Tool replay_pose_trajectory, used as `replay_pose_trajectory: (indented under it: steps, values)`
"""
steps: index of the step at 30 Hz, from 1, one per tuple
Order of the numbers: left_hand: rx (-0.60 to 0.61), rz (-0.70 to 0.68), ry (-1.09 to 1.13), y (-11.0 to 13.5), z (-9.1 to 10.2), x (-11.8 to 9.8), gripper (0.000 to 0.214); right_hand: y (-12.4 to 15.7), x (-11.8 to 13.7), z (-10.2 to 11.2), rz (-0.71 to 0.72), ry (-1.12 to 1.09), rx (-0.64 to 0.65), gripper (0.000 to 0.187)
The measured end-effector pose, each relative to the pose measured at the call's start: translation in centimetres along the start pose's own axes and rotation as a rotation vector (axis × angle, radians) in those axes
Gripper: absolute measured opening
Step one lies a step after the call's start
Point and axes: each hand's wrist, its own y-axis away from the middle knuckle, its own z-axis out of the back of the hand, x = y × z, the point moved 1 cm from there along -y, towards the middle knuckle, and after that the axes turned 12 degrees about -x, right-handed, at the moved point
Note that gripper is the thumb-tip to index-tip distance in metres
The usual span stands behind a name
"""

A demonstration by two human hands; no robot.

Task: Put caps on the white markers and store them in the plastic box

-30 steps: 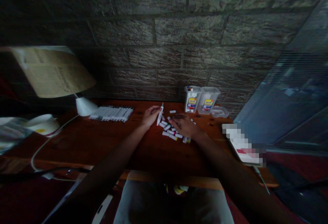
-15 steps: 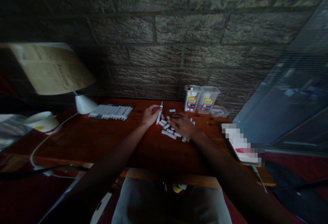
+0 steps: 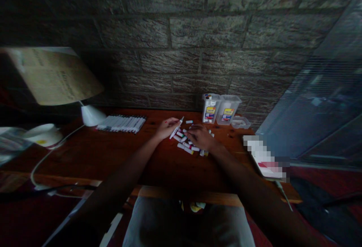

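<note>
My left hand [image 3: 167, 128] is closed on a white marker [image 3: 176, 129], held tilted with its narrow tip up and to the right. Just right of it lies a loose pile of short white marker caps [image 3: 185, 148] with coloured ends, several of them. Over this pile my right hand [image 3: 200, 135] reaches with bent fingers drawn together near the caps. What sits between those fingertips is too small and dark to make out. One cap [image 3: 189, 121] with a green end lies apart behind the pile.
A row of white markers [image 3: 121, 123] lies at the left, by a lamp [image 3: 92, 115] and a white bowl [image 3: 43, 135]. Two clear plastic containers [image 3: 228, 111] and a shallow clear lid [image 3: 241, 122] stand at the back right. A blurred-out white object [image 3: 264, 158] lies on the table's right edge.
The marker in my left hand has tipped from nearly upright to a slant, its tip swinging right. My right hand stays over the caps. The view has shifted slightly.
</note>
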Motion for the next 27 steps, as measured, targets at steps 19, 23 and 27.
replay_pose_trajectory:
  steps: [19,23,27]
  values:
    - [0.026,0.023,-0.052,0.2,0.1,-0.1,0.044,0.2,-0.5,-0.4,0.014,-0.049,-0.076,0.037]
    - [0.031,-0.020,-0.107,0.3,0.2,-0.2,0.041,0.2,-0.9,-0.5,0.006,-0.055,-0.079,0.036]
    - [0.031,-0.031,-0.126,0.4,0.2,-0.5,0.037,0.4,-1.1,-0.7,0.004,-0.057,-0.089,0.033]
